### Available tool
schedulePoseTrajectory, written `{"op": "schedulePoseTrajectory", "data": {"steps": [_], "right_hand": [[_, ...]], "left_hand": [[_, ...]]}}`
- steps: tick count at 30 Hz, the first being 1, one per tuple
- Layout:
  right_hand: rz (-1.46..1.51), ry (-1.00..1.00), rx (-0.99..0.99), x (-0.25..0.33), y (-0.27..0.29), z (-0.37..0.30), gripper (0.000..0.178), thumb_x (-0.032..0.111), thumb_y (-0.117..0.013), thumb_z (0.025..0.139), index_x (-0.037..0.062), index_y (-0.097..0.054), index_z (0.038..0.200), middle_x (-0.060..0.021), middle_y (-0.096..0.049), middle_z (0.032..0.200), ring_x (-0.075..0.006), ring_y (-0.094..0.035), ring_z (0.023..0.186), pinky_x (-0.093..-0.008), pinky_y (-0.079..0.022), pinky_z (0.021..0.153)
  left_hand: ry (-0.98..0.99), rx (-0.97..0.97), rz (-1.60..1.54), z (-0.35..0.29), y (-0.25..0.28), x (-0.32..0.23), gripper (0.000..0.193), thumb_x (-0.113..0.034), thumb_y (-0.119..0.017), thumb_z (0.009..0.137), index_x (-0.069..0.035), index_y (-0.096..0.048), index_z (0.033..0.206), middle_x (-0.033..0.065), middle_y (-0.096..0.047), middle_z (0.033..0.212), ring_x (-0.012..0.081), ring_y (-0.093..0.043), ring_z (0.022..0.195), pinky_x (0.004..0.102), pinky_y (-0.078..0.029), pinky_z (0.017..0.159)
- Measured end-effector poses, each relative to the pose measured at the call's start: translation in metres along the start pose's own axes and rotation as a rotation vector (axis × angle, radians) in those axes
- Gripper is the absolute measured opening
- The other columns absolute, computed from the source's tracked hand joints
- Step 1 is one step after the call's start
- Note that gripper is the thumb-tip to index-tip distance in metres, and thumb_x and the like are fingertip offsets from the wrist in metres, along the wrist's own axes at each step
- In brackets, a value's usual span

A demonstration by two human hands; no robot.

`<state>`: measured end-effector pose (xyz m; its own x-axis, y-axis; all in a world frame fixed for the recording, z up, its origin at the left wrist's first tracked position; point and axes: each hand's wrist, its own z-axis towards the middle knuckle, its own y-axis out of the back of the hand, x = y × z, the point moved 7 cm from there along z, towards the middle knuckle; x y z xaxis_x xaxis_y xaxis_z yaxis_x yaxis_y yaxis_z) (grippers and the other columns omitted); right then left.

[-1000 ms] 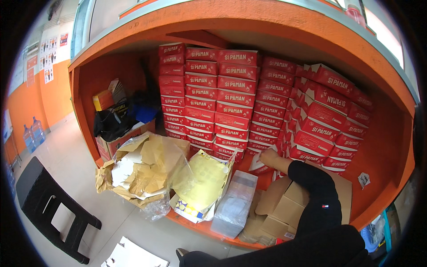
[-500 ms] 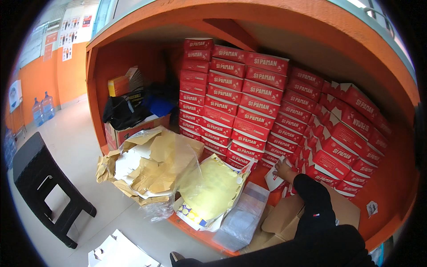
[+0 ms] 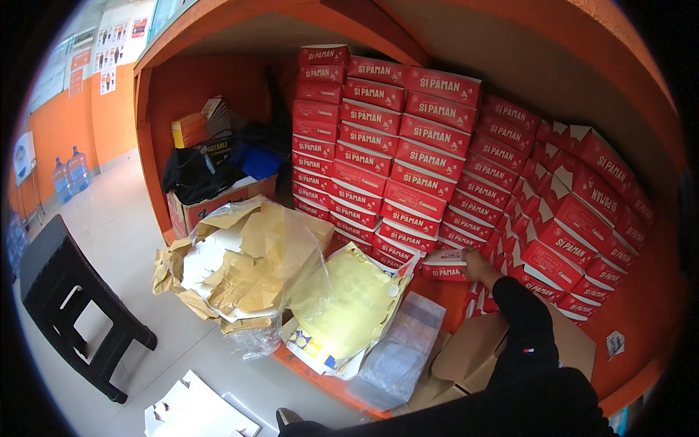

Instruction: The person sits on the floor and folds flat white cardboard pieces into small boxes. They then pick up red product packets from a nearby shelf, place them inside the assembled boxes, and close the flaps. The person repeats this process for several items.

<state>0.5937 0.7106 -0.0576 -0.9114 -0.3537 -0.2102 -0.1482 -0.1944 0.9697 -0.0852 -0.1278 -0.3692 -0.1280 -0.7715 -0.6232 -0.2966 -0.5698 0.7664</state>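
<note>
My right hand [image 3: 478, 268] reaches into the orange cabinet, its fingers closed at the right end of a small red-and-white carton [image 3: 445, 272]. That carton stands low in front of the stacked cartons [image 3: 429, 178], with its pale top and red front face showing. Just right of my hand, more red cartons [image 3: 557, 244] lean in tilted piles. Some of my fingers are hidden behind the carton's end. My left hand is out of view.
An open brown cardboard box [image 3: 470, 349] sits below my forearm. Left of it lie a clear plastic pack [image 3: 404, 349], yellow sheets [image 3: 349, 298] and torn brown wrapping paper [image 3: 251, 266]. A black stool [image 3: 76, 306] and white sheets [image 3: 200, 411] are on the floor.
The carton in my right hand has turned from tilted to nearly level, and moved up and back against the stacks. The view has shifted slightly.
</note>
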Motion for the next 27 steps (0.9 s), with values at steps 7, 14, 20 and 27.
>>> {"op": "schedulePoseTrajectory", "data": {"steps": [7, 14, 20, 27], "right_hand": [[-0.050, 0.009, 0.582, -0.010, -0.094, -0.017, 0.061, 0.014, -0.064, 0.073, 0.0010, -0.044, 0.129, -0.0207, -0.055, 0.118, -0.0420, -0.060, 0.094, -0.0428, -0.050, 0.081], [-0.664, 0.447, 0.488, 0.072, -0.076, -0.046, 0.063, 0.026, -0.056, 0.084, 0.0220, -0.032, 0.142, -0.0103, -0.019, 0.150, -0.0308, -0.024, 0.135, -0.0609, -0.027, 0.102], [-0.785, 0.318, 0.581, 0.039, -0.083, -0.030, 0.066, 0.038, -0.055, 0.085, 0.0280, -0.027, 0.144, -0.0018, 0.001, 0.155, -0.0296, -0.006, 0.142, -0.0665, -0.015, 0.105], [-0.646, 0.339, 0.525, 0.035, -0.088, -0.018, 0.057, 0.035, -0.058, 0.082, 0.0271, -0.043, 0.136, -0.0030, -0.009, 0.154, -0.0307, -0.023, 0.136, -0.0607, -0.027, 0.103]], "left_hand": [[-0.012, 0.045, 0.047, 0.008, -0.020, 0.003, 0.042, -0.032, -0.062, 0.086, -0.001, -0.059, 0.113, 0.0196, -0.062, 0.110, 0.0310, -0.059, 0.101, 0.0370, -0.046, 0.089], [-0.051, 0.039, 0.127, 0.019, -0.022, 0.014, 0.043, -0.034, -0.063, 0.085, -0.001, -0.060, 0.112, 0.0205, -0.062, 0.110, 0.0323, -0.059, 0.103, 0.0381, -0.045, 0.091], [-0.042, 0.046, 0.137, 0.020, -0.025, 0.022, 0.042, -0.034, -0.063, 0.084, -0.001, -0.061, 0.110, 0.0214, -0.063, 0.107, 0.0328, -0.059, 0.103, 0.0384, -0.045, 0.090], [-0.054, 0.045, 0.082, 0.028, -0.033, 0.002, 0.042, -0.033, -0.063, 0.084, -0.001, -0.060, 0.110, 0.0211, -0.063, 0.107, 0.0327, -0.059, 0.102, 0.0384, -0.045, 0.090]]}}
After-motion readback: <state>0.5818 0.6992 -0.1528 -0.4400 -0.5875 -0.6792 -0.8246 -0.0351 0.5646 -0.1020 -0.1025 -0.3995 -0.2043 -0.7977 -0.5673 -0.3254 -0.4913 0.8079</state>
